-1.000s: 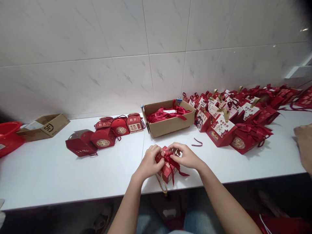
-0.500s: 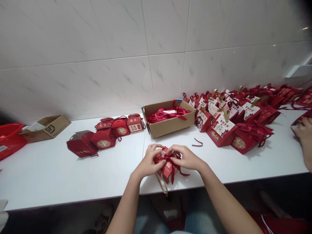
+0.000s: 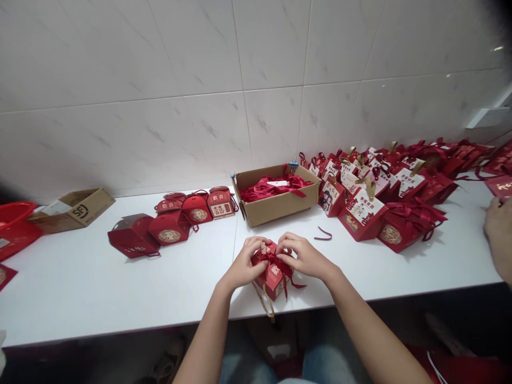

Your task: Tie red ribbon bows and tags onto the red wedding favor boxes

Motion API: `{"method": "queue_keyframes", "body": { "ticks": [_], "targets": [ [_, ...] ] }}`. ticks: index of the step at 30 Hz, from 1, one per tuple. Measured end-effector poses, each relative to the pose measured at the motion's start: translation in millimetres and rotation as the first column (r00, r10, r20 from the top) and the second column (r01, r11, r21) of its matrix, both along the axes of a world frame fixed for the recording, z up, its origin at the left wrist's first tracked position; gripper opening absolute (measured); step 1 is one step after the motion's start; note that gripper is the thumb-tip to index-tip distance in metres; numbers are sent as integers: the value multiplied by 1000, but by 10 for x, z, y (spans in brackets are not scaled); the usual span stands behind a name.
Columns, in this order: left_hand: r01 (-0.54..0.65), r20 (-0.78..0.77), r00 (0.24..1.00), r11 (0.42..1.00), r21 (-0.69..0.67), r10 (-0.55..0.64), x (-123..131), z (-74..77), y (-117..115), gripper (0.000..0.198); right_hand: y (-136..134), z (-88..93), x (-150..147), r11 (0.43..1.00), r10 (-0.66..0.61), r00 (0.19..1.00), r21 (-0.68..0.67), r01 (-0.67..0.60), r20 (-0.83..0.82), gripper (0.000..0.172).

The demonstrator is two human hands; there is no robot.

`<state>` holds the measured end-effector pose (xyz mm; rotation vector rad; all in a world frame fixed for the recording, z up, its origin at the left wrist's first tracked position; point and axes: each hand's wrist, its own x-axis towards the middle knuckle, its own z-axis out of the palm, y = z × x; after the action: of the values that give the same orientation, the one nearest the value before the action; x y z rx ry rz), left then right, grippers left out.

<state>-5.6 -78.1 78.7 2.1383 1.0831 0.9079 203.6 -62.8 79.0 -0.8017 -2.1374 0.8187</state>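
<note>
A red gift box (image 3: 275, 282) lies at the table's front edge, with a dark red ribbon (image 3: 288, 274) tied in a bow across its top. A gold cord (image 3: 262, 303) hangs from the box over the edge. My left hand (image 3: 247, 263) is closed, thumb and fingers pinching the bow's left loop. On the other side, my right hand (image 3: 303, 257) is closed on the right loop. Fingers partly cover the knot, and the ribbon tails trail to the lower right.
A cardboard box of red ribbons (image 3: 276, 205) stands behind my hands. Several red boxes (image 3: 170, 229) sit left; many tied gift boxes (image 3: 364, 216) crowd the right. A short ribbon scrap (image 3: 323, 234) lies between. Another person's hand (image 3: 500, 234) is at the far right.
My hands have shifted only slightly at the bow, with more of the box top showing. At the left edge a red piece has come into view. The other person's hand has moved slightly.
</note>
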Motion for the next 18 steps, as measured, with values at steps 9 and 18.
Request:
{"method": "queue_keyframes", "body": {
  "ticks": [9, 18],
  "targets": [
    [-153, -61, 986, 988, 18, 153, 90, -7, 25, 21, -46, 13, -79, 996, -66, 996, -69, 62, -54, 10],
    [-113, -111, 986, 989, 99, 124, 83, 12, 2, 21, -66, -64, -173, 985, -126, 970, -141, 98, -208, 12]
  ]
}}
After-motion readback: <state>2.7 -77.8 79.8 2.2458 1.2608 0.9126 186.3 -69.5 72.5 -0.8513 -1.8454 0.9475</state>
